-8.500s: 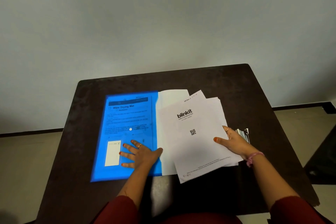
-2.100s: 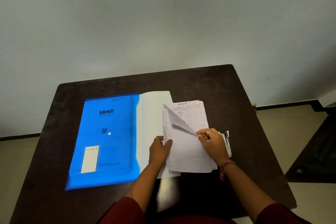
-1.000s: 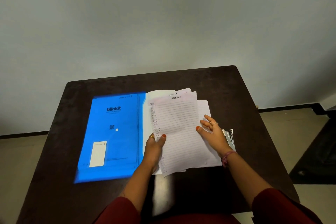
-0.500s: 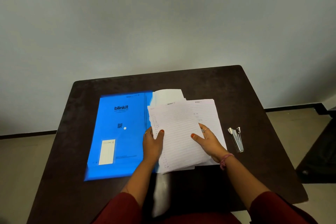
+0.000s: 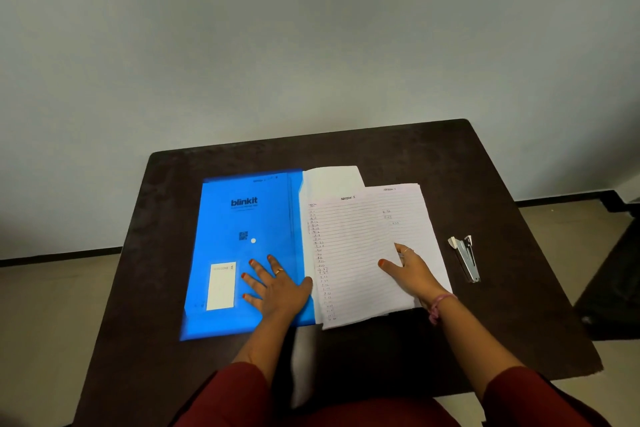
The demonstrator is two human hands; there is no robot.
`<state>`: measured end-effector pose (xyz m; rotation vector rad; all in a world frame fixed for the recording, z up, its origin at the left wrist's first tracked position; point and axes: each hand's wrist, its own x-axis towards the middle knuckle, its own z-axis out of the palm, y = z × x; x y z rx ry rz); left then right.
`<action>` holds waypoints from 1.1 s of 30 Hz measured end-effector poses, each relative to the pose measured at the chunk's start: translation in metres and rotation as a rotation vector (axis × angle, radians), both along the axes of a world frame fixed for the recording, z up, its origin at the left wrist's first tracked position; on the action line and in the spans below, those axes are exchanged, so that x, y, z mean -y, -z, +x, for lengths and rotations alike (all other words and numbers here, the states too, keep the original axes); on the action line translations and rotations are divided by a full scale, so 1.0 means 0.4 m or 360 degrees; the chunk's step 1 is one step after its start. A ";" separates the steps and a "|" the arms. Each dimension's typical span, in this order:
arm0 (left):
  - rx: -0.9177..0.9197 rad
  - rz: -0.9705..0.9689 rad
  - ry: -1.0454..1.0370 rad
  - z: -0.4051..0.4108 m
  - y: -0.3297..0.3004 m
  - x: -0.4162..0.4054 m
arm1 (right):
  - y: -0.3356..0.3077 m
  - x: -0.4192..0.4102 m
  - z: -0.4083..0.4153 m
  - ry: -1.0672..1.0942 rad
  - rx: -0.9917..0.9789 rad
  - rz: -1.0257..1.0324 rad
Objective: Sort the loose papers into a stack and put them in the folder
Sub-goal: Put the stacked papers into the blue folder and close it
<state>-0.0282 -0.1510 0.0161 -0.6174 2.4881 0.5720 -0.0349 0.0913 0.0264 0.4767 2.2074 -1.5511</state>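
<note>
I see the blue translucent folder (image 5: 242, 218) lying open on the dark table (image 5: 381, 149), its blue cover spread flat to the left with a "blinkit" sheet and a QR code showing through it, and a white label (image 5: 221, 286) near its lower left corner; my left hand (image 5: 277, 288) lies flat on that cover, fingers straight and spread, palm down, gripping nothing, with a ring on one finger; the thumb reaches toward the fold. To the right of the fold lie the lined papers (image 5: 349, 253), loosely overlapped rather than squared; the top sheet carries a heading "SECTION 1" and a column of handwritten figures down its left margin; a second sheet juts out beyond it to the right with its own heading, and a plain white sheet (image 5: 332, 178) pokes out at the far edge. My right hand (image 5: 412, 274) rests on the top sheet near its right side; the thumb lies flat on the paper and the fingers look only slightly bent, so I read it as pressing, not pinching; a pink band sits at the wrist. A metal stapler (image 5: 465, 258) lies on the table well to the right of the papers, apart from them.
</note>
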 end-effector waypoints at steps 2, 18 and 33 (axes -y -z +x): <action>-0.0008 0.0040 0.0000 0.000 -0.003 0.001 | -0.007 0.009 0.000 0.0007 -0.0027 0.0000; -0.0138 0.0026 0.0486 0.015 -0.017 -0.014 | -0.024 -0.073 -0.006 0.0011 -0.0032 -0.0394; -0.0130 0.0006 0.0599 0.022 -0.039 -0.021 | -0.031 -0.078 -0.063 -0.0451 -0.0052 -0.0218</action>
